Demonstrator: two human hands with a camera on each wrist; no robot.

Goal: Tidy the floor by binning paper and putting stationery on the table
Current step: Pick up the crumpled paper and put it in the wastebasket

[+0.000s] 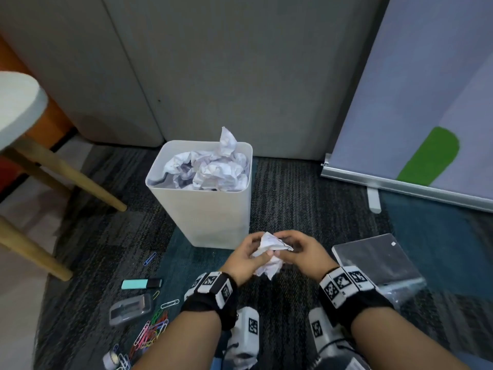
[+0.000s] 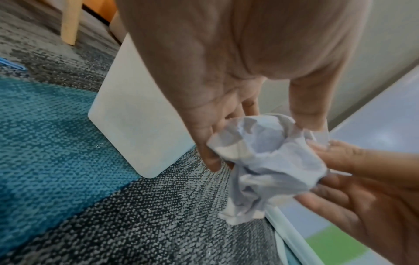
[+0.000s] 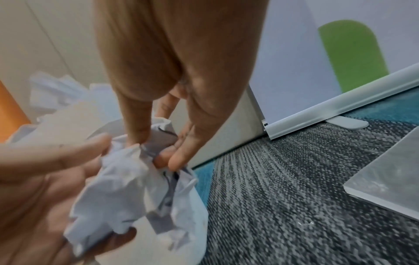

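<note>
You're balling up the crumpled paper, left hand and right hand fingers curled around it, just near of the bin. Next, lift it over the already heaped rim.

Carpeted floor, white bin, highlighter, paper clips, clear case, notebook

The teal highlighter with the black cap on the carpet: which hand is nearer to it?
Left. The left hand holds the crumpled white paper just right of the teal highlighter; the right hand grips the paper's far side, farther right.
</note>
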